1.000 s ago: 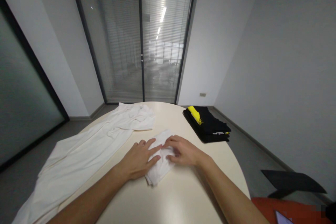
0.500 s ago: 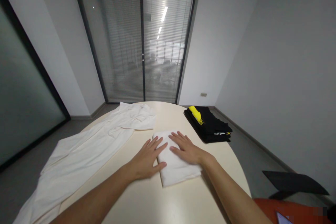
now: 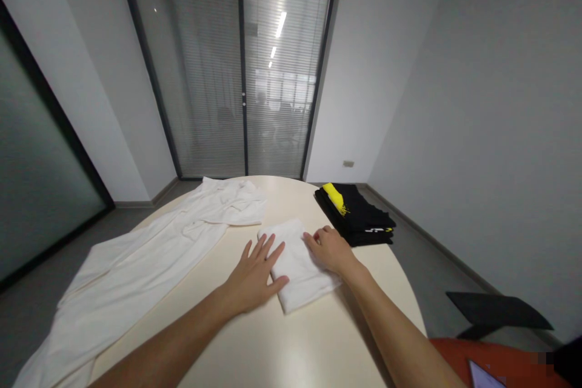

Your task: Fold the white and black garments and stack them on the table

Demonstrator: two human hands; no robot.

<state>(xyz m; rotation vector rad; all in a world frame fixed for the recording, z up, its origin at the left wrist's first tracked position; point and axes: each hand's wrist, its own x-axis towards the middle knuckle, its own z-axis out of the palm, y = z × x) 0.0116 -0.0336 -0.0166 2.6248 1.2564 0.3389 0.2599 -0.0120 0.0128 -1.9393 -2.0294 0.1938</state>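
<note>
At lower centre, the left hand (image 3: 254, 277) lies spread across a folded white fabric rectangle (image 3: 301, 285). The right hand (image 3: 333, 250) bends over its right side; whether it pinches, I cannot tell.

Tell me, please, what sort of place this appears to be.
Probably a small office meeting room: a pale table with a rounded edge stands before a glass partition, and bright strip lights show in the glass.
</note>
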